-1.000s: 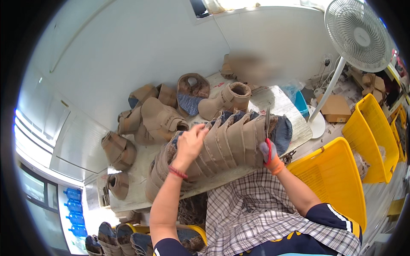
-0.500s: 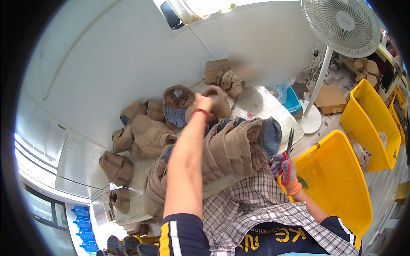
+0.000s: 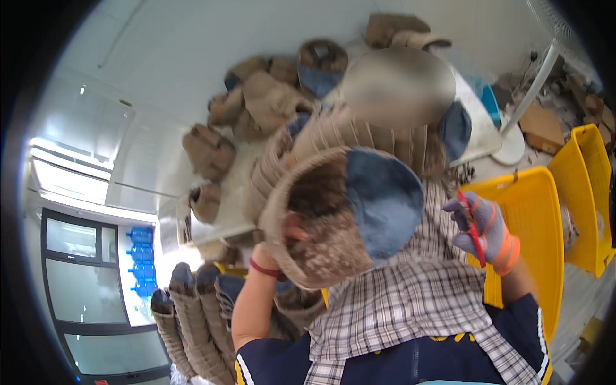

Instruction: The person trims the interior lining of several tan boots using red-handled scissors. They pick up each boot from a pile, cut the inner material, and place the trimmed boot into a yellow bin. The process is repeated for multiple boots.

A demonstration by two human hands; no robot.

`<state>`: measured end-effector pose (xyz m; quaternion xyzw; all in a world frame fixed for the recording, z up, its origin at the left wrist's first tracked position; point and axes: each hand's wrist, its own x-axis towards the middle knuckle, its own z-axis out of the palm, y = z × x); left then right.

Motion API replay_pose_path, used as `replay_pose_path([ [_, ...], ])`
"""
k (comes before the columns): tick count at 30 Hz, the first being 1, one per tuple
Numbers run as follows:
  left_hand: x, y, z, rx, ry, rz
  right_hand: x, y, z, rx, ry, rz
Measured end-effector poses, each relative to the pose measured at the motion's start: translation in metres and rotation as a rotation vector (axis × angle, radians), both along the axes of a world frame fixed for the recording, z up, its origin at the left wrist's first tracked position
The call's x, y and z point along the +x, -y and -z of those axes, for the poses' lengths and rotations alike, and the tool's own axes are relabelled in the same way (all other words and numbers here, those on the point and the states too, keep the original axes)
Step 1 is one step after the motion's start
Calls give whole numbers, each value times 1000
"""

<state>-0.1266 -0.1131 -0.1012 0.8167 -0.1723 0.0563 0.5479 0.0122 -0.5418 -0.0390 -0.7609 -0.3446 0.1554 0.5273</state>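
Tan fabric boots [image 3: 192,321] stood in a row at lower left, shafts upright. Left hand [image 3: 273,247] gripped 1 tan boot [image 3: 333,218] by the rim, fingers curled inside the shaft, raised close under the camera; opening faced the viewer, blue lining [image 3: 378,202] toward the right, long axis running away from the head toward the table [image 3: 224,218]. More boots lay nested behind it in a stack [image 3: 359,131], others loose on the tabletop. Right hand [image 3: 484,228], in a striped glove, was closed around red-handled scissors [image 3: 473,231], well apart to the right of the boot. Yellow crate [image 3: 532,212] sat just beyond that hand, hemming the right side; room stayed open over the checked apron [image 3: 410,301].
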Motion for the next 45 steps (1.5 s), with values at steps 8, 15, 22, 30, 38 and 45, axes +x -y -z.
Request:
replay_pose_path([
  [8, -64, 69, 110, -1394, -1104, -569, -25, -67, 87, -764, 236, -376],
  [15, -119, 41, 166, -1286, -1135, -771, -39, -80, 120, -827, 253, -421],
  [22, -127, 59, 179, -1271, -1064, -878, -32, -81, 121, -769, 322, -443],
  [30, -129, 60, 190, -1240, -999, -889, -27, -108, 101, -809, 391, -533],
  [38, -115, 75, 171, -1143, -958, -944, -40, -132, 107, -801, 665, -597],
  [45, -126, 65, 197, -1274, -999, -885, -44, -140, 109, -717, 750, -647],
])
